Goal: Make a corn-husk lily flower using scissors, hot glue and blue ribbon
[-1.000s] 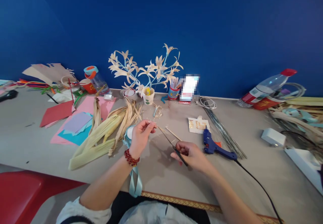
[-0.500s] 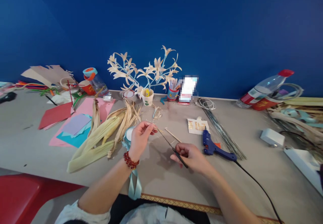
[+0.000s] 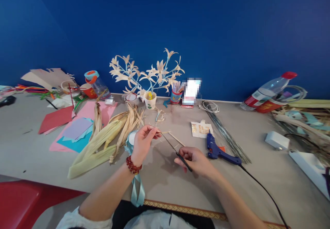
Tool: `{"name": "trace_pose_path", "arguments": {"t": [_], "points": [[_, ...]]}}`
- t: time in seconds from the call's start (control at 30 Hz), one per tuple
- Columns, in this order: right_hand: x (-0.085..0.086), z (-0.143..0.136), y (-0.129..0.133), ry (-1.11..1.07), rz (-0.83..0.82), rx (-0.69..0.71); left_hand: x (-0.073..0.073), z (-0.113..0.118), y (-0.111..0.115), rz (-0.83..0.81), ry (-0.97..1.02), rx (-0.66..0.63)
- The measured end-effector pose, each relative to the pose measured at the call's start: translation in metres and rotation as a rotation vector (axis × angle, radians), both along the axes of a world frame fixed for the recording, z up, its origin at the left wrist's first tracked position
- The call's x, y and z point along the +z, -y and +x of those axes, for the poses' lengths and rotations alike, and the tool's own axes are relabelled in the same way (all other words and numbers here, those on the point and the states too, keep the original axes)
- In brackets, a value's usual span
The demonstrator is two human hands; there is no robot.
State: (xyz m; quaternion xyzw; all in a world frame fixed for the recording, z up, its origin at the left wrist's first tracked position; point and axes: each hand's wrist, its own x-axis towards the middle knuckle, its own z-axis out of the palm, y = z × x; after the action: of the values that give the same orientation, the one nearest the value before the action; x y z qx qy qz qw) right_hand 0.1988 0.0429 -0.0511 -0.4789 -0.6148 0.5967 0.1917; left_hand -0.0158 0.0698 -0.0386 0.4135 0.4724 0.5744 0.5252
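Note:
My right hand [image 3: 192, 158] is closed around the black handle of slim scissors [image 3: 169, 143], their metal blades slanting up and left to my other hand. My left hand [image 3: 144, 139], with a red bead bracelet at the wrist, pinches thumb against fingers at the blade tips. Whatever sits in that pinch is too small to make out. A thin pale stick [image 3: 177, 139] lies on the table just beyond the blades. Beside the left hand is a roll of light blue ribbon [image 3: 132, 138], partly hidden, its tail hanging past the table edge.
Corn husks [image 3: 98, 146] and coloured paper [image 3: 58, 119] lie left. A cup [image 3: 150, 101] of pale husk flowers stands at the back. To the right are a blue glue gun [image 3: 212, 148] with its cord, wires [image 3: 229, 136] and a leaning bottle [image 3: 268, 93].
Both hands and the scissors stay almost in place. The whole view has shifted very slightly.

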Motion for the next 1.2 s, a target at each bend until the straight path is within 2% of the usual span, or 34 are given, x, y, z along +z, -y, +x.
{"name": "trace_pose_path", "arguments": {"t": [0.23, 0.57, 0.93, 1.2], "points": [[0.004, -0.002, 0.0, -0.038, -0.028, -0.014, 0.0, 0.002, 0.0, -0.026, 0.044, -0.034], [-0.001, -0.002, 0.0, -0.066, -0.053, 0.007, -0.001, 0.007, 0.002, -0.093, 0.16, -0.068], [0.0, -0.005, 0.0, -0.062, -0.059, -0.026, 0.001, 0.006, 0.003, -0.087, 0.128, -0.11], [-0.007, -0.002, -0.001, -0.083, -0.045, 0.002, -0.003, 0.008, 0.003, -0.101, 0.088, -0.113]]}}
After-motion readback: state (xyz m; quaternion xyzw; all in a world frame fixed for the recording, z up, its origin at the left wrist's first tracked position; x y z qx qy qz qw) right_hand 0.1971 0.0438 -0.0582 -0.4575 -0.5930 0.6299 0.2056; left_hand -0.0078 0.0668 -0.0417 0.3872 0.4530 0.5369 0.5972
